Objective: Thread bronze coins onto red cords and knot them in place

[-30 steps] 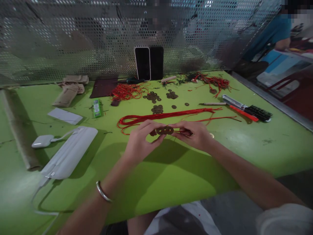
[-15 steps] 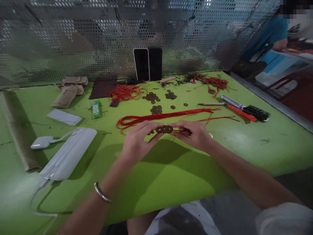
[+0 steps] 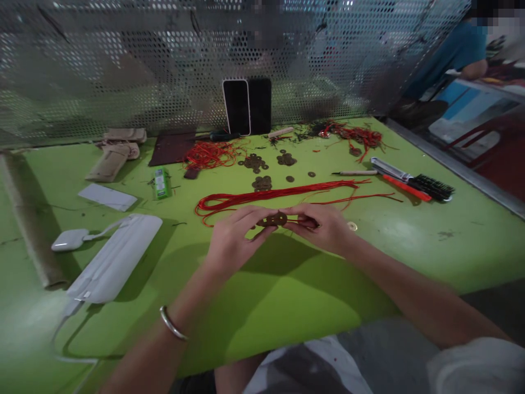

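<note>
Between my two hands are several overlapping bronze coins point(image 3: 274, 219) with holes, held up over the green table. My left hand point(image 3: 235, 235) pinches their left side between thumb and fingers. The right edge is pinched by my right hand point(image 3: 324, 224), and red cord runs from the coins into its fingers. Just behind my hands lies a long bundle of red cord point(image 3: 254, 196). Loose coins sit in small piles, one pile point(image 3: 261, 183) right behind the cord. A single pale coin point(image 3: 351, 225) rests beside my right wrist.
At left are a white power bank point(image 3: 117, 257), a green box point(image 3: 161, 183) and a bamboo-like tube point(image 3: 33, 224). A hairbrush point(image 3: 430, 187) and orange-handled tool lie right. Two phones point(image 3: 237, 108) lean on the perforated metal screen. Another person's blue sleeve point(image 3: 463, 46) shows top right.
The held coins have tilted and shifted slightly between my fingers, with my left fingertips covering more of their left side. The other person's arm at the top right has moved slightly.
</note>
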Demonstrator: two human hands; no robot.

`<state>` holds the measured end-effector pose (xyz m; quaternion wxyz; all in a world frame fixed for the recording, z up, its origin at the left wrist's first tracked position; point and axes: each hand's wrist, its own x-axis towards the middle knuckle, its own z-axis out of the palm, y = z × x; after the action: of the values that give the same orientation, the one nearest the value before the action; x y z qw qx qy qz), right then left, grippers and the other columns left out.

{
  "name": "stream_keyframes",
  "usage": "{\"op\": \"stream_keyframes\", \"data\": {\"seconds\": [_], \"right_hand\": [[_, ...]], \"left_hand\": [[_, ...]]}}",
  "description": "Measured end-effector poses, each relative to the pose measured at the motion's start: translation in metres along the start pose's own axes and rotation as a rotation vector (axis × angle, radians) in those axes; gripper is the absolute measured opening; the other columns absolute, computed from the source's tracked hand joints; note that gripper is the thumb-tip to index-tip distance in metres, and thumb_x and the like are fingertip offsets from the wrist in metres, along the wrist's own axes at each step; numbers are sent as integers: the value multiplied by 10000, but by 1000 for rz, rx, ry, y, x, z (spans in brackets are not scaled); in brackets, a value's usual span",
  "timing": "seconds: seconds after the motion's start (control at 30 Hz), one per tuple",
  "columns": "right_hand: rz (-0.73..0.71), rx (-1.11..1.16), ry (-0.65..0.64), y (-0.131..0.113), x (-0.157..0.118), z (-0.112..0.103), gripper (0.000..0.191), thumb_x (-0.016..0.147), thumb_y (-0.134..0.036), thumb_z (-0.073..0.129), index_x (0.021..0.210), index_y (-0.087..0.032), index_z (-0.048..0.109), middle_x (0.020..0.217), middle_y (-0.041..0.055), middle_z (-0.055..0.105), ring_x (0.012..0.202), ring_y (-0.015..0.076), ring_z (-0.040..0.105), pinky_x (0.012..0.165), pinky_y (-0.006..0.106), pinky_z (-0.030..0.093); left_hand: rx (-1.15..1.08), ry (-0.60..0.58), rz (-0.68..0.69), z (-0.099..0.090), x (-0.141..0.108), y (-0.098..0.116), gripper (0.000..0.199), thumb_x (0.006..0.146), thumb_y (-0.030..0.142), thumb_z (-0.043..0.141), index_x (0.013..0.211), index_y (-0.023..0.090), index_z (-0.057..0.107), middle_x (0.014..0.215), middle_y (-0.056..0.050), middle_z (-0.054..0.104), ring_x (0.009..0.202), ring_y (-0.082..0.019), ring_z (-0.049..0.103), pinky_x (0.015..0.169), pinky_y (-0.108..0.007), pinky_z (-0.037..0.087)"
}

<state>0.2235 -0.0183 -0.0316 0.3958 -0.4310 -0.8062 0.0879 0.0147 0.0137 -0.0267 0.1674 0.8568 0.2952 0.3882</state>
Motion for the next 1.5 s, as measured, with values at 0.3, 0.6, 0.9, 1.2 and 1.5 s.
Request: {"op": "stream_keyframes", "data": {"seconds": [0.3, 0.6, 0.9, 1.2, 1.5], "right_hand": [[-43, -28, -51, 4, -2, 6, 199, 887, -313, 549, 996, -173, 639, 631, -13, 618, 455, 66, 459, 450, 186, 327], [11, -62, -80, 0, 1, 4, 181, 858, -290, 573, 974, -159, 618, 559, -41, 522, 477, 77, 425, 465, 198, 287], [-45, -50, -9, 7, 8, -17, 128, 871, -239, 566, 857, -159, 665, 681, 10, 649, 532, 80, 511, 511, 201, 384], [248, -108, 107, 43, -29, -64, 160, 848, -307, 591, 852, -174, 680, 729, 32, 665, 544, 101, 528, 502, 217, 403], [451, -164, 85, 93, -82, -117, 261, 815, -438, 603, 836, -193, 691, 773, 39, 669, 593, 135, 562, 535, 259, 441]], "left_hand": [[114, -35, 63, 0, -2, -2, 304, 824, 284, 623, 1121, 220, 630, 1019, -36, 699, 891, -157, 655, 765, -253, 532], [145, 3, 120, -1, -1, -10, 211, 828, 298, 619, 1010, 214, 683, 953, -27, 724, 849, -154, 677, 764, -244, 535], [70, -47, -48, -5, 3, -13, 235, 810, 339, 636, 997, 211, 696, 962, -27, 718, 868, -159, 661, 818, -265, 516], [47, -159, -198, -11, 3, -18, 288, 781, 409, 648, 987, 216, 705, 954, -42, 718, 842, -186, 664, 792, -298, 520], [174, -264, -271, -19, -29, -43, 325, 791, 454, 620, 1006, 224, 700, 958, -44, 702, 873, -203, 631, 790, -336, 507]]}}
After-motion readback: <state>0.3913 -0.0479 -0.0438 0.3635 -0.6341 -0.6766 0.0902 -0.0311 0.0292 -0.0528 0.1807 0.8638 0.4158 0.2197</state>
